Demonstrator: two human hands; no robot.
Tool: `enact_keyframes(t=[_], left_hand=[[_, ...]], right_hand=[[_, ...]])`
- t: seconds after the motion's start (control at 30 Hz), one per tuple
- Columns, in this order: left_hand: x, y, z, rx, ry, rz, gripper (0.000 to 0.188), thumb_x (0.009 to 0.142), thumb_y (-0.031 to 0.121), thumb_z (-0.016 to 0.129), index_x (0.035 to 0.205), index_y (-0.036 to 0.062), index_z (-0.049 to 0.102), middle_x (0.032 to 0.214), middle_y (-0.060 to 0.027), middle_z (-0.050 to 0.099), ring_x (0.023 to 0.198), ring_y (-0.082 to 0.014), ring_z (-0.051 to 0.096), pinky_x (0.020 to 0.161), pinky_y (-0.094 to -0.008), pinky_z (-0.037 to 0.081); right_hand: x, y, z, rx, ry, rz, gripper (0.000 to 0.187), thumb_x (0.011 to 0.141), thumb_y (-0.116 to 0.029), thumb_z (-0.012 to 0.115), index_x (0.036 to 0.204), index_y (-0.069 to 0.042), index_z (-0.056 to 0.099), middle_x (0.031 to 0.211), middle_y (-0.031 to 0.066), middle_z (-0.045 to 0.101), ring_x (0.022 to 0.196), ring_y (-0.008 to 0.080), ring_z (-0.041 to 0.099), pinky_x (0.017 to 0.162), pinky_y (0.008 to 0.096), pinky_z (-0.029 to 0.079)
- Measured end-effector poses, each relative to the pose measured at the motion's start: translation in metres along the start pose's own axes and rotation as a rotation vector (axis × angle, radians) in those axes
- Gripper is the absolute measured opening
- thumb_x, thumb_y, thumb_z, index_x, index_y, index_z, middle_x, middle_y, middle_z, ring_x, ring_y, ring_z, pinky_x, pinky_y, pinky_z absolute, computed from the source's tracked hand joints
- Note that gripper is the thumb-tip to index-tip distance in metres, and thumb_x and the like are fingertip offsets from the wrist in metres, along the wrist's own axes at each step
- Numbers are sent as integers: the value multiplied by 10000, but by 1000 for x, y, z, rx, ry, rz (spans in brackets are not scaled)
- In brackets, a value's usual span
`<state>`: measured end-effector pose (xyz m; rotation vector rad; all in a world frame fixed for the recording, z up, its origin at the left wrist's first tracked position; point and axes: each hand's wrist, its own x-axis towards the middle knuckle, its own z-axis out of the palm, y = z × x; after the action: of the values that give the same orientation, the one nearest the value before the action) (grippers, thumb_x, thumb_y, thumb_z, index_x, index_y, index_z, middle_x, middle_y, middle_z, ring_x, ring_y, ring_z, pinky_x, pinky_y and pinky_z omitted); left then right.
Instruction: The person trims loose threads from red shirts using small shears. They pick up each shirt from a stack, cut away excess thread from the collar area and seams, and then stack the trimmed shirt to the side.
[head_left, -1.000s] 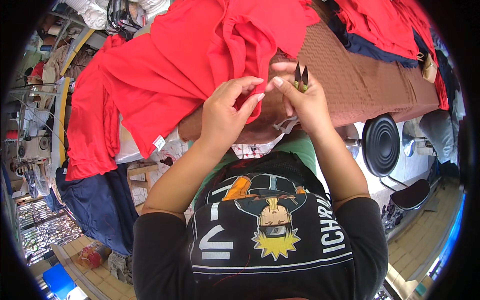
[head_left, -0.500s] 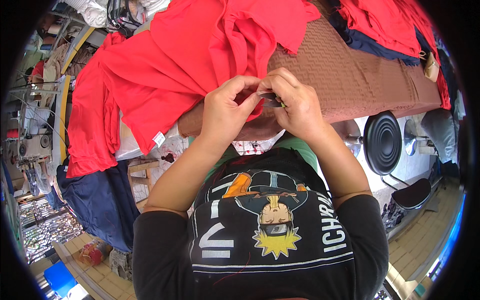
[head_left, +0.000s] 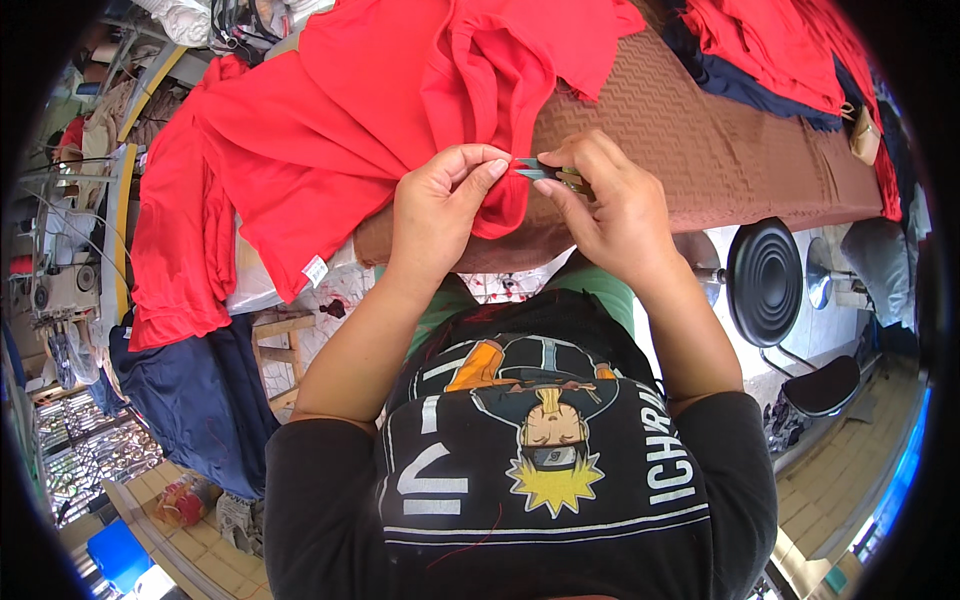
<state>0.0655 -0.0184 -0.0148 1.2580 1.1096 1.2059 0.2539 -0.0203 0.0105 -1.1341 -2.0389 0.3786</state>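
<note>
My right hand [head_left: 615,200] is closed around a small pair of thread snips [head_left: 536,170], their dark blades pointing left toward my other hand. Thumb and forefinger of my left hand [head_left: 443,205] are pinched together at the near edge of a large red garment [head_left: 330,110], and a bit of red shows between them and the blade tips. Whether it is thread or cloth is too small to tell. The garment lies spread over the table, its left part hanging down past the edge. A white tag [head_left: 315,269] sticks out at its lower corner.
A brown patterned cloth [head_left: 720,160] covers the table. Red and navy garments [head_left: 765,55] are piled at the far right. A black round stool [head_left: 765,282] stands to the right, navy fabric [head_left: 195,400] hangs at the left, and sewing machinery [head_left: 70,290] lines the left side.
My right hand has moved slightly right and opened its grip a little, so the snips show more plainly. My left hand has shifted slightly left, leaving a small gap between the hands.
</note>
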Motion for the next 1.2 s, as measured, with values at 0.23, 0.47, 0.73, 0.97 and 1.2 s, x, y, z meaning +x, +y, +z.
enact_keyframes(t=[0.23, 0.47, 0.73, 0.97, 1.2], left_hand=[[-1, -6, 1, -3, 9, 42, 128, 920, 65, 627, 1019, -16, 637, 933, -20, 672, 829, -39, 586, 745, -172, 460], [3, 47, -27, 478, -341, 593, 277, 948, 234, 590, 788, 28, 684, 965, -149, 678, 943, -187, 595, 861, -338, 454], [9, 85, -65, 179, -123, 572, 191, 969, 168, 535, 1026, 9, 625, 1086, -132, 646, 991, -199, 582, 899, -350, 445], [91, 15, -56, 406, 11, 231, 344, 931, 105, 590, 1267, 38, 550, 1227, -60, 606, 1107, -153, 548, 950, -298, 434], [146, 2, -45, 728, -140, 438, 494, 829, -20, 501, 1319, 37, 500, 1312, -164, 545, 1245, -296, 496, 1052, -346, 384]], right_hand=[[2, 2, 7, -109, 69, -142, 155, 782, -145, 691, 879, -55, 611, 841, 78, 593, 741, 279, 628, 614, 373, 504], [4, 12, -3, -116, 128, -105, 136, 793, -151, 689, 863, -64, 611, 818, 76, 601, 725, 292, 623, 606, 376, 502], [13, 46, -19, 270, 453, 201, 261, 781, -112, 786, 992, -48, 644, 756, -30, 561, 647, 61, 490, 581, 218, 422], [64, 46, 35, 211, 133, 247, 246, 791, -248, 764, 925, -48, 713, 821, 89, 683, 665, 172, 627, 637, 301, 509], [111, 63, 77, 111, 97, 261, 280, 805, -273, 740, 941, -33, 690, 807, 104, 699, 666, 241, 666, 620, 346, 511]])
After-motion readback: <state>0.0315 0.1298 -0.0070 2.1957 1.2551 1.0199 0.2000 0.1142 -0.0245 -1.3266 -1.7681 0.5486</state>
